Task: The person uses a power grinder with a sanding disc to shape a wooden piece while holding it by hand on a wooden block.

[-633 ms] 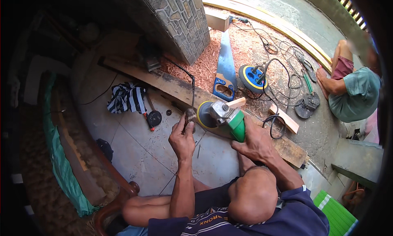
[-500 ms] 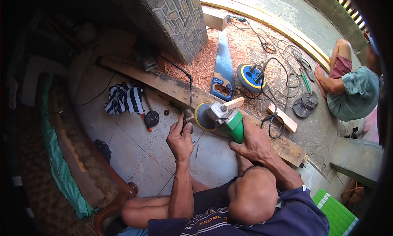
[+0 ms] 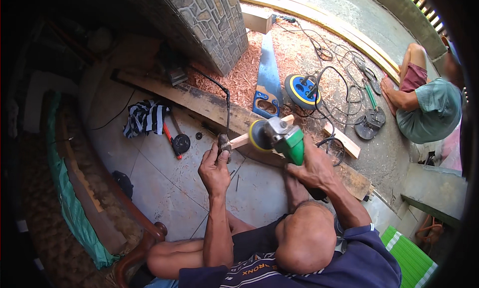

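My left hand (image 3: 215,170) is closed round the dark head of a hammer (image 3: 241,141), whose pale wooden handle points up and to the right. In my right hand (image 3: 315,164) is a green angle grinder (image 3: 293,144) with a grey metal gear head. Its round, yellow-edged disc (image 3: 259,136) lies across the middle of the handle and hides that part; whether it touches the wood I cannot tell. Bare wood shows on both sides of the disc. Below the hammer, a few thin dark pieces (image 3: 237,182) lie on the tiles.
A long timber beam (image 3: 194,99) crosses beyond my hands. Past it are a handsaw (image 3: 268,81), a blue cord reel (image 3: 303,92), tangled cables and wood shavings (image 3: 234,83). A tape measure (image 3: 180,144) and striped cloth (image 3: 144,118) lie left. Another person (image 3: 431,108) sits at far right.
The grinder has shifted right and slightly up along the hammer's handle, showing wood beside the head. My left hand, still on the hammer head, sits slightly further left.
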The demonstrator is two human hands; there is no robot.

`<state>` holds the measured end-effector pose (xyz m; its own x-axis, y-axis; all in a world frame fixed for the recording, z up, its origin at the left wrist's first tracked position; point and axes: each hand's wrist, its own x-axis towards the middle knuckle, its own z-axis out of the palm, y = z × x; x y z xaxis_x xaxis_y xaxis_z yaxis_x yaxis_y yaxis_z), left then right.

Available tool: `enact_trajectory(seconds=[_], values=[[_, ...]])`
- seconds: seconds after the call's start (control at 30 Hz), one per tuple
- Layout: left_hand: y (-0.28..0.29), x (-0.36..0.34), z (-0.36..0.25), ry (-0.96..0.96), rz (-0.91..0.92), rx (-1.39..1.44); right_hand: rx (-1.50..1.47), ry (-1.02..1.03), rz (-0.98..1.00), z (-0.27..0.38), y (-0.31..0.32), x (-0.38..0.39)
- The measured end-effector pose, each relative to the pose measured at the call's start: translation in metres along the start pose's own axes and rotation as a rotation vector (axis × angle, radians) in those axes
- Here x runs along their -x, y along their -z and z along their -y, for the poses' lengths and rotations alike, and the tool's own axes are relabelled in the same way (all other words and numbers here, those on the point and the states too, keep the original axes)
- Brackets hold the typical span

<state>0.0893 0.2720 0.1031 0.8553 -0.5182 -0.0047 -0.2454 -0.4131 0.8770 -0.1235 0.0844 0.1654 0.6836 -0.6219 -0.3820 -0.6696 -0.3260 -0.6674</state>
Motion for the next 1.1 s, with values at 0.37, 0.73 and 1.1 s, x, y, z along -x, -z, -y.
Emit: enact_trajectory(seconds=[0.37,0.73,1.1], values=[[0.004,-0.006,0.006,-0.133,0.030,-0.014,0.054,-0.071,0.018,0.019,0.015,-0.002],[0.015,-0.002,-0.003,-0.272,0.081,-0.085,0.098,0.021,0.061,0.024,0.014,0.001],[0.010,-0.004,0.007,-0.277,0.082,-0.057,0.154,-0.155,0.049,0.012,0.017,-0.009]])
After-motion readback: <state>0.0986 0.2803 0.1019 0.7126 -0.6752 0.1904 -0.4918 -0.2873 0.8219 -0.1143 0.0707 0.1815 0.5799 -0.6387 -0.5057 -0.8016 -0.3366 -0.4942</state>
